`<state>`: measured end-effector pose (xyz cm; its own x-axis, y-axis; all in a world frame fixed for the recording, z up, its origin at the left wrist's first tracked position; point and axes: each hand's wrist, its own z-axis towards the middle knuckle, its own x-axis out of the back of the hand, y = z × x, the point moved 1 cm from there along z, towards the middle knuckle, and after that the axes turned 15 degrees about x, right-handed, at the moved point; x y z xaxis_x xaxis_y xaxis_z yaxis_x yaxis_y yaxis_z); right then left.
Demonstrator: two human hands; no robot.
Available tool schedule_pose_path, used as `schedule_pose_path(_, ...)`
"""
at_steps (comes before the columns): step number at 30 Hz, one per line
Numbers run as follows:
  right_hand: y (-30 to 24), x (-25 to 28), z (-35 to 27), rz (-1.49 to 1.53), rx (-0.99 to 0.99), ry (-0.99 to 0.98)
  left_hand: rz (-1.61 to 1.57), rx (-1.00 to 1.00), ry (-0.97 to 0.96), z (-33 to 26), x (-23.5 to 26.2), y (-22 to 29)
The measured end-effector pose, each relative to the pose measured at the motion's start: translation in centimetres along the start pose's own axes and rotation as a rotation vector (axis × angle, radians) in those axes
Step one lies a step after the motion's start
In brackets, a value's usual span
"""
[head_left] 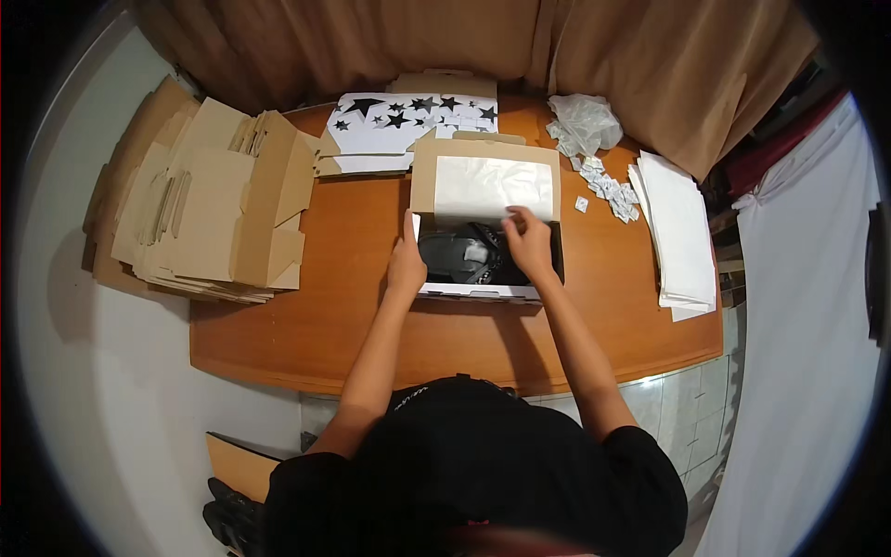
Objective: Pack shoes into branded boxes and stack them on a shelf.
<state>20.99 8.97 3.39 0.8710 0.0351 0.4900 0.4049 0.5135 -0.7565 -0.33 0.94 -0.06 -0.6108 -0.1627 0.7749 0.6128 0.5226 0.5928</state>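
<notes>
A cardboard shoe box point(478, 293) stands with its lid raised at the back, white on the outside and brown inside the lid. Inside it lies black strappy footwear point(450, 257), perhaps a sandal, with a pale insole patch. White tissue paper point(492, 184) spreads up over the inner lid. My left hand point(406, 263) is closed around the box's left wall, fingers along the side. Over the right half of the box, my right hand point(528, 242) has curled fingers, their tips pinching the lower edge of the tissue paper. It partly hides the footwear.
Flattened cardboard boxes point(213, 204) are piled on the table's left. Behind sits a star-patterned white box point(399, 121). To the right are a clear plastic bag point(585, 125), small white sachets point(610, 188) and a stack of white paper point(676, 237). The wooden table point(445, 348) has a curved front edge.
</notes>
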Motion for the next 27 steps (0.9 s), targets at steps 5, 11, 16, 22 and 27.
schedule_pose_path(5, -0.7, 1.9, -0.3, -0.153, 0.061, 0.255, 0.019, 0.054, 0.005, -2.0, 2.1, -3.1)
schedule_pose_path(11, 4.2, 2.4, 1.6, -0.395, 0.152, 0.026, 0.039, -0.228, 0.416, -1.4, 3.0, -1.5)
schedule_pose_path(16, 3.2, 0.6, 3.0, -0.458, -0.022, -0.024, -0.085, -0.285, 0.288, 3.8, 3.1, 0.4)
schedule_pose_path(22, 3.5, 1.1, 2.9, -0.106, -0.195, 0.02, -0.445, -0.032, -0.094, 7.6, 1.1, 1.6)
schedule_pose_path(27, 1.1, 3.8, -0.4, 0.329, -0.01, -0.082, -0.554, -0.285, 0.079, 6.2, 2.0, -0.8)
